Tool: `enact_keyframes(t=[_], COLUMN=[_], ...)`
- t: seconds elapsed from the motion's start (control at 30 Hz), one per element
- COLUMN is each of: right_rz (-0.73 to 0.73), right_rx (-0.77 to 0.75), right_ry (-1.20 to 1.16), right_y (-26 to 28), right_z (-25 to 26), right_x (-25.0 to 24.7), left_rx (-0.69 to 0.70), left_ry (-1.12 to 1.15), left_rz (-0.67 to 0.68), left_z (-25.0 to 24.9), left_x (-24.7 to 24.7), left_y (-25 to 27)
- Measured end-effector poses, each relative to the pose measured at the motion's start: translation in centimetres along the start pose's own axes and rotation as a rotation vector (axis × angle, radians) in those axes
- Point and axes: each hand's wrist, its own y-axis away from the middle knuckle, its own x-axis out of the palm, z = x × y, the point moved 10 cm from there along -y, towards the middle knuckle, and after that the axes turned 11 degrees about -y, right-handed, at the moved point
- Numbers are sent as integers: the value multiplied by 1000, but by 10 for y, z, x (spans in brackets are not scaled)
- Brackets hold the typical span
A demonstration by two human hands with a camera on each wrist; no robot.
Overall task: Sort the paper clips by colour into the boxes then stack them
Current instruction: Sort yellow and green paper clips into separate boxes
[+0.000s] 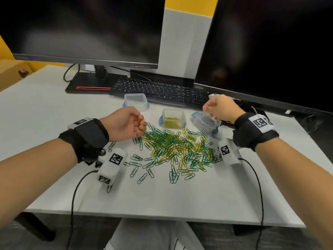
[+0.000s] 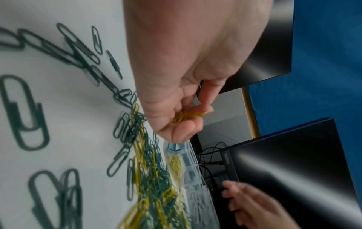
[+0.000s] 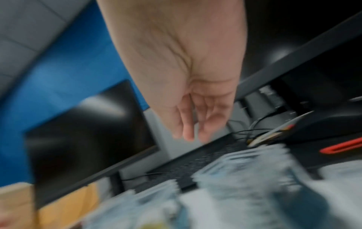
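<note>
**Left grip** (image 1: 127,123): closed round a small bunch of yellow clips (image 2: 188,116), pinched between thumb and curled fingers, raised clear of the bench (image 1: 54,109).

**Beyond the left grip, towards the keyboard** (image 1: 162,91): empty box (image 1: 135,101), clear plastic, upright, lid off.

**Just right of and below the left grip:** pile of paper clips (image 1: 176,148), green and yellow mixed, lying flat and overlapped on the bench; stray green ones scattered nearer the body.

**Between the two grips, past the pile:** yellow box (image 1: 173,119), part filled with yellow clips only.

**Directly beneath the right grip:** pale box (image 1: 205,122), well filled with silvery-white clips, apparently tilted.

**Right grip** (image 1: 220,107): poised just above the pale box, fingers (image 3: 188,124) drooping downward and loosely together. Too blurred in the wrist view to tell whether anything is pinched.

**Handling, judged from appearance:**
- **Clips:** very light, thin stiff wire under a smooth coating, so probably slippery. Likely to hook into one another and lift as tangles of both colours.
- **Clip hold:** best taken singly or few at a time, with a fingertip pinch across the flat loops. Tease apart before lifting.
- **Boxes:** light, thin-walled, likely to skid or tip under a careless touch.
- **Box hold:** best taken by two opposite walls just below the rim, clear of the blue side latches, and kept level when stacking.
</note>
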Motion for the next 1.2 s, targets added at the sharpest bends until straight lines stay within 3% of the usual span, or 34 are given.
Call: enact_keyframes(t=[0.07, 0.2, 0.23, 0.3, 0.5, 0.6, 0.67, 0.8, 0.87, 0.93, 1.0, 1.1, 1.2], right_rz=[-19, 458, 530, 565, 549, 553, 532, 576, 610, 642, 665, 608, 450], right_rx=[-138, -404, -449, -518, -527, -469, -353, -37, 120, 239, 296, 287, 237], right_ry=[-67, 11, 48, 102, 198, 102, -77, -880, -1327, -1597, -1644, -1388, -1055], right_y=[12, 66, 76, 83, 80, 75, 66, 49, 43, 38, 33, 18, 0], right_z=[33, 107, 116, 126, 114, 105, 96, 89, 92, 95, 102, 108, 116], right_x=[5, 99, 120, 147, 170, 159, 144, 126, 125, 128, 133, 147, 156], left_rx=[3, 175, 210, 222, 237, 212, 236, 296, 264, 193, 151, 118, 106], left_ry=[-168, -1334, -1526, -1682, -1759, -1706, -1646, -1474, -1387, -1240, -911, -436, -295], left_rz=[-5, -140, -158, -154, -120, -84, -71, -73, -84, -99, -55, -63, -102], left_z=[1, -15, -18, -16, -10, -6, -9, -20, -21, -18, -13, -13, -14], left_x=[1, 15, 22, 29, 35, 29, 25, 13, 1, -14, -20, -31, -46], left_y=[-1, 0, -1, -4, -7, -7, -4, 4, 7, 9, 11, 11, 10])
